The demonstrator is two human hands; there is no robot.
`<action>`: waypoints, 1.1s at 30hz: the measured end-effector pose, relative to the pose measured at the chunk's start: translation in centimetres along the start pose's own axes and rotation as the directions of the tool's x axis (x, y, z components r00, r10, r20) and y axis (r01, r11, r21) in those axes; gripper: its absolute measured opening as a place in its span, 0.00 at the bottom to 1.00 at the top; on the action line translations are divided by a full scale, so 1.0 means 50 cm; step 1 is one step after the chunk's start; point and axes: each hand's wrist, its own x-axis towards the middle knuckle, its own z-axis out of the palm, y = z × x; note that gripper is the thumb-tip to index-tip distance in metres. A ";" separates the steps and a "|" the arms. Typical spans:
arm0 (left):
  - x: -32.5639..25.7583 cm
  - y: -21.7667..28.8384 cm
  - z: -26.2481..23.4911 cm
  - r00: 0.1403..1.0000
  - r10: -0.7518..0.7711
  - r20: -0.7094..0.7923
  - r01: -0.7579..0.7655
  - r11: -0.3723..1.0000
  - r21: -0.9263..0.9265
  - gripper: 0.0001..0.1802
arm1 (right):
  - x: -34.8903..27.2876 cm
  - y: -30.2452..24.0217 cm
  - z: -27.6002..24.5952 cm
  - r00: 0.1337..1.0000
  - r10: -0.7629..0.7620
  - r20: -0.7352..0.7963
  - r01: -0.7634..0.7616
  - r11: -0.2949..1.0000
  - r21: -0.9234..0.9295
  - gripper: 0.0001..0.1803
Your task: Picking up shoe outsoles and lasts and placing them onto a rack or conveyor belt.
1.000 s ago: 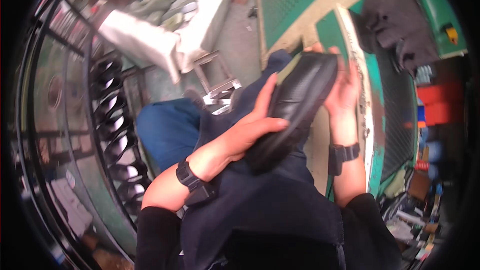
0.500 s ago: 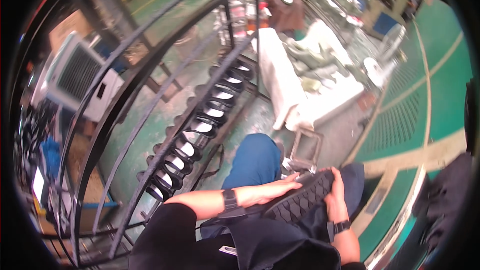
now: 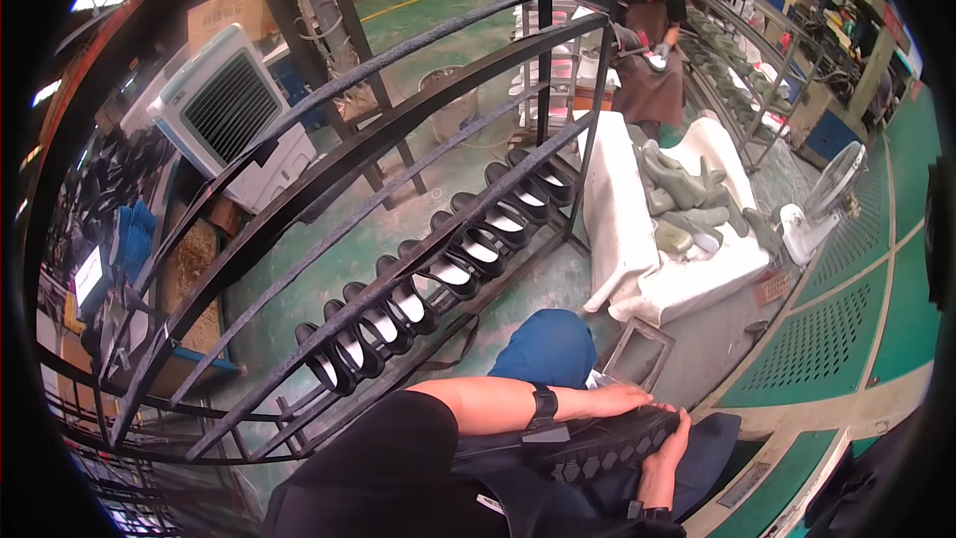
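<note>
Over my lap I hold a black shoe [image 3: 609, 450] on its side, its chunky treaded sole turned toward me. My left hand [image 3: 615, 401] lies along the shoe's far side, its fingers reaching toward the right end and partly hidden. Around that right end my right hand [image 3: 665, 456] is closed, fingertips over the top edge and palm beside the sole. The two hands nearly meet there. Under the shoe are my dark apron and blue trousers [image 3: 548, 347].
On my left stands a black metal rack [image 3: 363, 304] bearing a row of black shoes [image 3: 455, 274] with white insoles. Ahead, a white-covered bin [image 3: 622, 239] holds olive-green shoe lasts [image 3: 677, 189]. Beyond sits a co-worker [image 3: 647, 80]. A fan [image 3: 832, 184], air cooler [image 3: 234, 105] and metal frame [image 3: 637, 354] stand around.
My view has tilted up and shifted left, so the surroundings appear lower and further right. The shoe has rolled, showing less of its sole. Both hands still hold it.
</note>
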 end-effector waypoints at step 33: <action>-0.061 0.100 0.010 0.990 0.142 -0.020 -0.131 0.834 -0.536 0.19 | -0.114 -0.023 0.139 0.888 -0.293 0.354 0.425 0.818 -0.389 0.13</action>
